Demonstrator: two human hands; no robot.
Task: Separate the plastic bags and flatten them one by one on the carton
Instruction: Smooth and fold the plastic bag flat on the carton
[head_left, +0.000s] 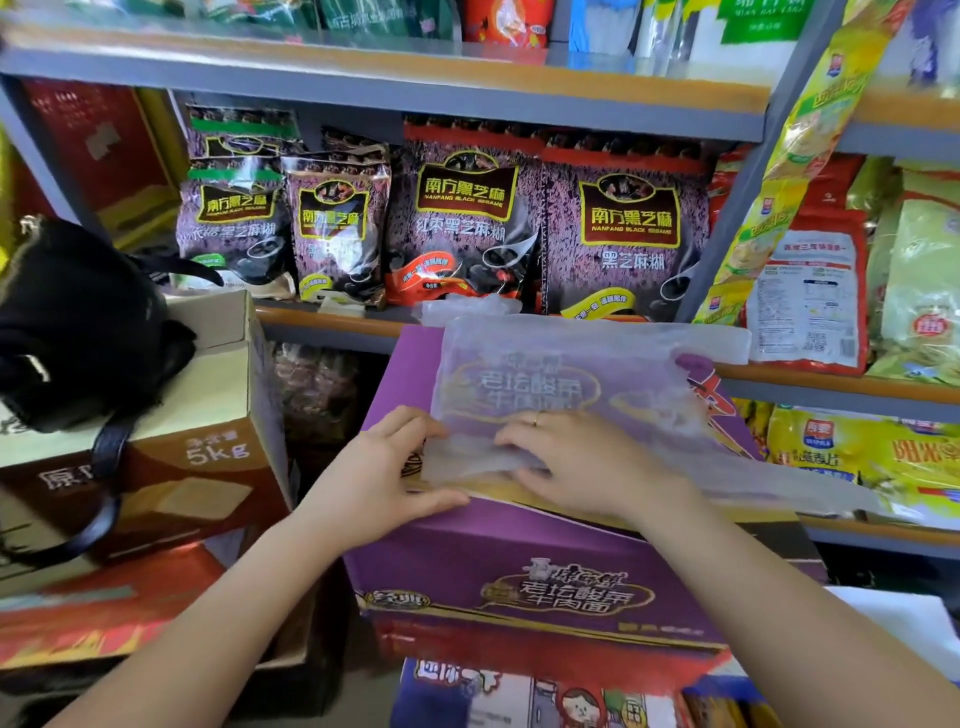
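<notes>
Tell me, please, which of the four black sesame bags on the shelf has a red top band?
The third sesame bag from the left; the others lack that red band and its red bottom corner.

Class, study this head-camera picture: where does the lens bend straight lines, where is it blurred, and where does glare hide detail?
Head view: the wide lens bows the shelf edges and uprights; the top shelf's goods and the frame corners are soft; sheen on the clear bags veils the carton print beneath; the hands, left and right, are evenly lit, with only faint shadows.
</notes>
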